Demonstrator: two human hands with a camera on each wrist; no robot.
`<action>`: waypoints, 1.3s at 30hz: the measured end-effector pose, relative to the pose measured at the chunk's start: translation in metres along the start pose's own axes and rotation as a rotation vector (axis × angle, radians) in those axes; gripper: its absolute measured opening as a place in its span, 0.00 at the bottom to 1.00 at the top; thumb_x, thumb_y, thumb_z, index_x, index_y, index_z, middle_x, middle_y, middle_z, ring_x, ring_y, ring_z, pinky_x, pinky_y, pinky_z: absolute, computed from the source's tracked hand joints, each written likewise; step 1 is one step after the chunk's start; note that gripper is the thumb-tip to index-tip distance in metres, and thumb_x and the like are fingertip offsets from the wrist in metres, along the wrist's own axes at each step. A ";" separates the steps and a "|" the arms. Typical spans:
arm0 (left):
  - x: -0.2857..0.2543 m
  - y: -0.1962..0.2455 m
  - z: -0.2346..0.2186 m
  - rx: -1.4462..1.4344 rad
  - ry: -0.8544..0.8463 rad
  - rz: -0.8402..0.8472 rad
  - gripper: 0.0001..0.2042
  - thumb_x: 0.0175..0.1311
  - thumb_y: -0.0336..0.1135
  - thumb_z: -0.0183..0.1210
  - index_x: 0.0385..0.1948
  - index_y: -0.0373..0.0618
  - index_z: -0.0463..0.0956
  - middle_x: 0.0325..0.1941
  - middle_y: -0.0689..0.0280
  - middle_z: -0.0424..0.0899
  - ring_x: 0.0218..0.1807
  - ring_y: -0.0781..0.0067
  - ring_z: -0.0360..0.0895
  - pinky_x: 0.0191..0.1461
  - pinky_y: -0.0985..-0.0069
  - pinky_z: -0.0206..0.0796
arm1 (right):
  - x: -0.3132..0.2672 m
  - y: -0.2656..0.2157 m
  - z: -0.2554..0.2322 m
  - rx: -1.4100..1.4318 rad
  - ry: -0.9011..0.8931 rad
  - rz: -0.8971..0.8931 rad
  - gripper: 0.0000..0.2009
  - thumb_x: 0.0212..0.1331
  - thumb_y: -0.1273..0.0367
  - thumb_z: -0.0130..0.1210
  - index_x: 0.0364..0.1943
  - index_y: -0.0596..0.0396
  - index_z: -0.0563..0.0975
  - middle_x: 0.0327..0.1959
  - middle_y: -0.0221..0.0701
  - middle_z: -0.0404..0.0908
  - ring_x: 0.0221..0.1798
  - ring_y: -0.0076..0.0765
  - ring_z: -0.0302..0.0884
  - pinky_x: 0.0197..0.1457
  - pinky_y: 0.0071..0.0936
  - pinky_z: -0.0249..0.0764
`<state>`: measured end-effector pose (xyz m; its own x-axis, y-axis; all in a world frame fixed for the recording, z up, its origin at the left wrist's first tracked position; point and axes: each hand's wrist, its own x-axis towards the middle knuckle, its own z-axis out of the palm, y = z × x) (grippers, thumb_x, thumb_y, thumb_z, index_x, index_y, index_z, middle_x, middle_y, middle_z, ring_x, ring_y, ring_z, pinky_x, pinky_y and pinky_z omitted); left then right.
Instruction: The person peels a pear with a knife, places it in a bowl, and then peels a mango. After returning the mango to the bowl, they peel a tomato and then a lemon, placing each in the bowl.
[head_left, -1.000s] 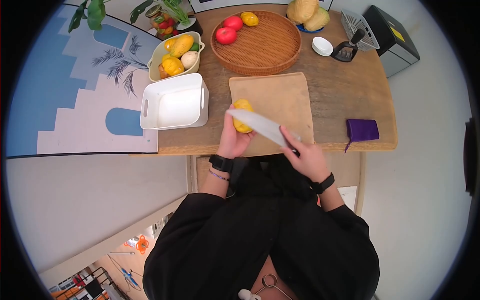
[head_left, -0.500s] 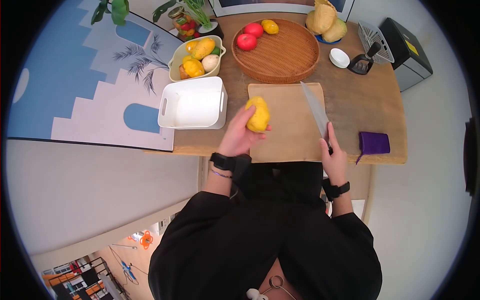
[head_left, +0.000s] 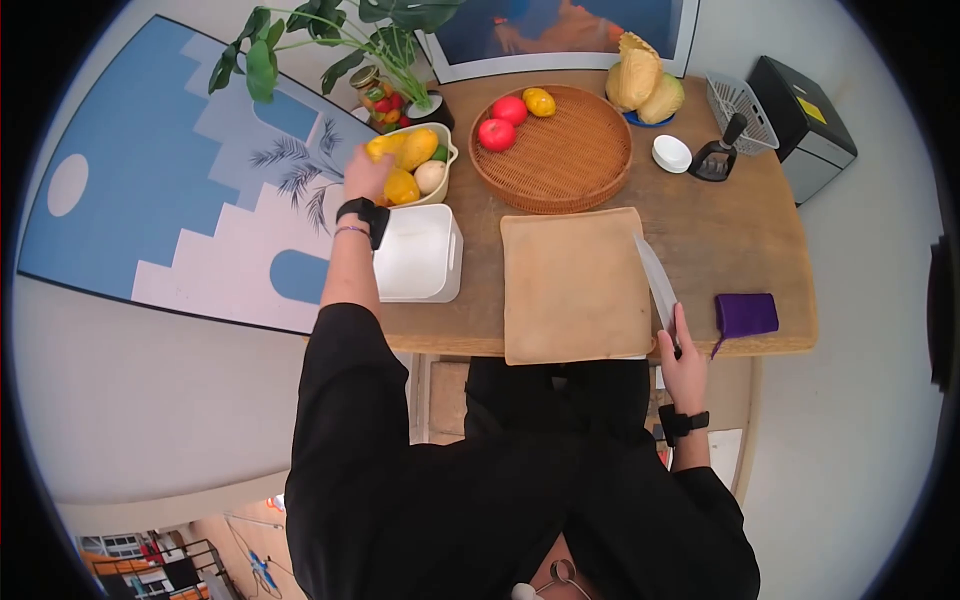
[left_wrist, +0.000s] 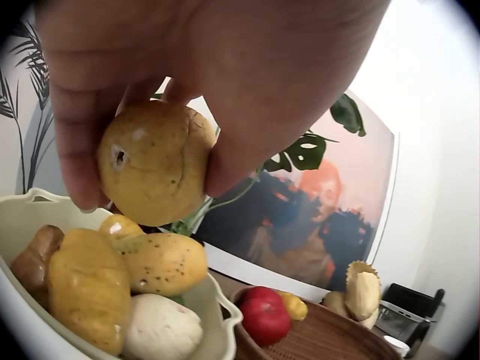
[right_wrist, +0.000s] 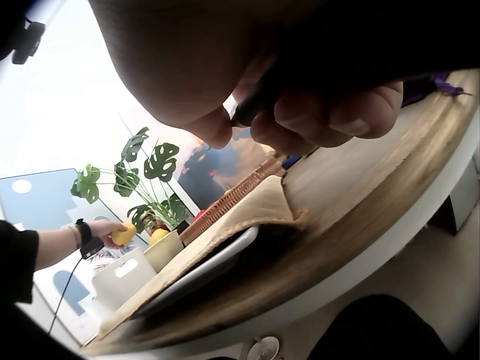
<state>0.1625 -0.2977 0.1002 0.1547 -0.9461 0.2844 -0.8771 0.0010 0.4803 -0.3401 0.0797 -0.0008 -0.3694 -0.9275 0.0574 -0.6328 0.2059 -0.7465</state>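
Note:
My left hand (head_left: 368, 178) is at the back left, over the cream bowl (head_left: 450, 158) of fruit. In the left wrist view its fingers and thumb grip a yellow mango (left_wrist: 154, 161) just above the bowl's contents. Below it lie several yellow fruits, a brown one (left_wrist: 36, 259) and a pale round one (left_wrist: 163, 328). At the right edge of the brown cloth mat (head_left: 575, 290), my right hand (head_left: 685, 368) holds a knife (head_left: 655, 278) by its dark handle, blade pointing away from me. The right wrist view shows fingers curled round that handle.
A white bin (head_left: 415, 255) stands in front of the bowl. Behind the mat sits a round wicker tray (head_left: 570, 150) with red and yellow fruit. To the right are a white dish (head_left: 671, 153), a black-handled tool (head_left: 717, 158) and a purple pouch (head_left: 747, 314). A potted plant leans over the back left.
My left hand has carried the mango from above the mat, left and back to the bowl. My right hand has swung the knife away from the mango to the mat's right edge.

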 end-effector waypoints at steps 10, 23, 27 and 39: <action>0.055 -0.067 0.037 0.174 0.136 -0.154 0.27 0.62 0.46 0.63 0.59 0.37 0.73 0.56 0.35 0.79 0.61 0.31 0.77 0.66 0.52 0.70 | -0.004 0.007 -0.004 -0.132 -0.038 0.114 0.30 0.71 0.54 0.57 0.77 0.27 0.64 0.40 0.49 0.87 0.41 0.60 0.86 0.41 0.45 0.80; 0.004 0.096 0.027 -0.062 -0.148 0.247 0.17 0.66 0.39 0.61 0.53 0.42 0.79 0.44 0.51 0.88 0.48 0.47 0.86 0.53 0.56 0.77 | 0.031 0.011 -0.010 -0.114 -0.066 0.217 0.29 0.72 0.55 0.56 0.77 0.30 0.65 0.46 0.49 0.87 0.45 0.61 0.86 0.46 0.44 0.80; -0.020 0.143 0.070 -0.166 -0.516 0.298 0.22 0.66 0.45 0.63 0.56 0.41 0.77 0.45 0.48 0.87 0.51 0.48 0.86 0.56 0.56 0.76 | 0.016 0.039 -0.007 -0.017 0.076 0.058 0.29 0.73 0.56 0.55 0.77 0.33 0.65 0.48 0.48 0.87 0.45 0.61 0.86 0.46 0.44 0.80; 0.053 0.144 0.210 0.395 -0.284 0.156 0.36 0.55 0.50 0.71 0.66 0.48 0.68 0.66 0.48 0.75 0.67 0.44 0.74 0.67 0.49 0.70 | -0.073 0.078 -0.023 -0.055 -0.034 0.403 0.27 0.76 0.60 0.49 0.78 0.37 0.64 0.28 0.53 0.81 0.31 0.59 0.82 0.35 0.41 0.74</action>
<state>-0.0510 -0.4158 0.0097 -0.0735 -0.9952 0.0649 -0.9933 0.0788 0.0843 -0.3783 0.1712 -0.0480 -0.5731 -0.7789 -0.2549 -0.4782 0.5704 -0.6679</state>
